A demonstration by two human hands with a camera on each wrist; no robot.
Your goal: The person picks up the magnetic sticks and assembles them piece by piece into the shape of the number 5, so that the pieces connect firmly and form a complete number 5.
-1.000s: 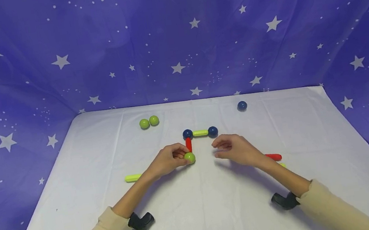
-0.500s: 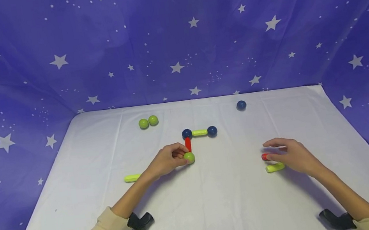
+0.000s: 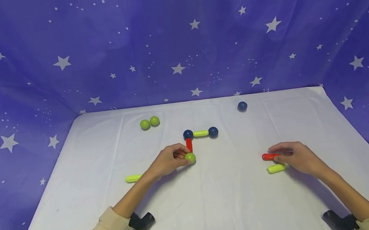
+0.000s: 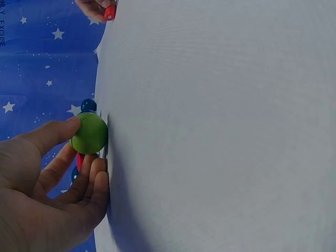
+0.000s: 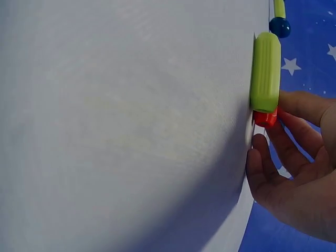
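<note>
A white-draped worktop (image 3: 233, 210) sits in a booth-like enclosure, star-printed purple cloth (image 3: 152, 84) hanging on three sides.

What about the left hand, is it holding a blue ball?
No, the head view shows the left hand pinching a green ball.

Bright and even in the head view, lit from above, with soft gray shadows on the white table (image 3: 220, 216) under the left arm (image 3: 130, 198) and right arm (image 3: 348, 193), and tiny shiny spots on the green balls (image 3: 145, 125). Dimmer and grayer in the left wrist view, with a dark, soft-edged shadow down the table beside the left hand (image 4: 63, 194) and a fuzzy far-off red stick (image 4: 110, 13). Also dull in the right wrist view, with a wide bluish shadow slanting near the right hand (image 5: 299, 173) and a bent-looking table edge.
</note>
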